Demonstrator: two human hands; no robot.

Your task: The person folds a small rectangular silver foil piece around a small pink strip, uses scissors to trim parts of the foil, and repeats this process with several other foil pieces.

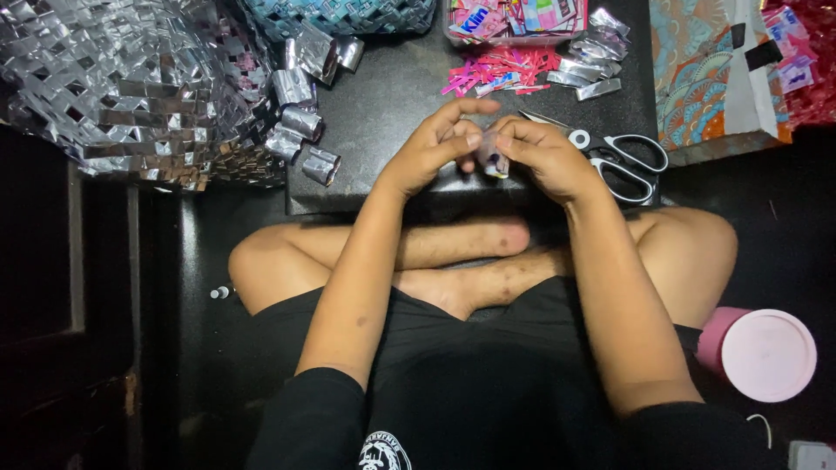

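Both hands meet in the upper middle of the frame, over the near edge of the black worktop [383,113]. The left hand [431,144] and the right hand [544,157] each pinch one small folded strip [489,157] between thumb and fingertips; the fingers are closed tight on it, so only a short silvery, coloured stub shows between them.

The likeliest trouble, as I judge it, is the strip slipping. So little of it is exposed that a loosened pinch could let the fold spring open, or drop the piece into the dark lap below, where it would be hard to find.

The scissors [623,157] lie just right of the right hand, blades pointing toward it; a sideways sweep of that wrist could knock them or catch a finger on the tips.

Foil rolls [305,130] sit loose at the upper left, beside a woven silver mat [122,87]. A nudge of the worktop could roll them off its edge. The pink cup [766,352] at lower right is well apart.
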